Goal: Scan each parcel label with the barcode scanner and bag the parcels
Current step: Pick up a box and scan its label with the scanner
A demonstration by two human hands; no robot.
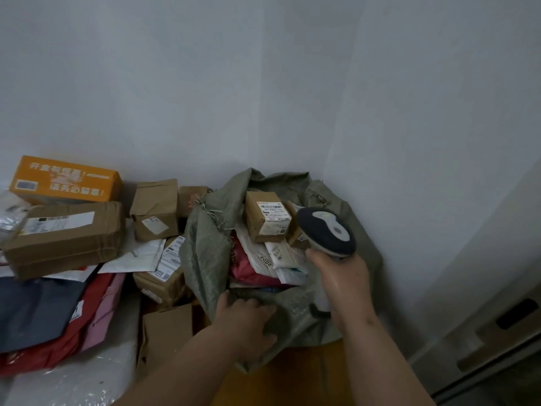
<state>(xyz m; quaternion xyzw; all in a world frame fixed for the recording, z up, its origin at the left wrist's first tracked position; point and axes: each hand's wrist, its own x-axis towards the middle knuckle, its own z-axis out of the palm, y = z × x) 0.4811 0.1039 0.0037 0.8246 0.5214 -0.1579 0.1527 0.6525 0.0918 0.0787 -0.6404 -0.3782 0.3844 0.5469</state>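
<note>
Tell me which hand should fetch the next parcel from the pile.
Left, probably. The left hand only grips the near rim of the green sack, right beside the unbagged pile, including the brown box. The right hand holds the barcode scanner on the far side.

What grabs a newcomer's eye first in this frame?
Centre frame, the grey-green woven sack gapes open, stuffed with parcels, a small labelled brown box on top. The right hand grips the barcode scanner just beside that box; the left hand holds the sack's near rim. At far left, an orange box tops an unbagged pile.
</note>
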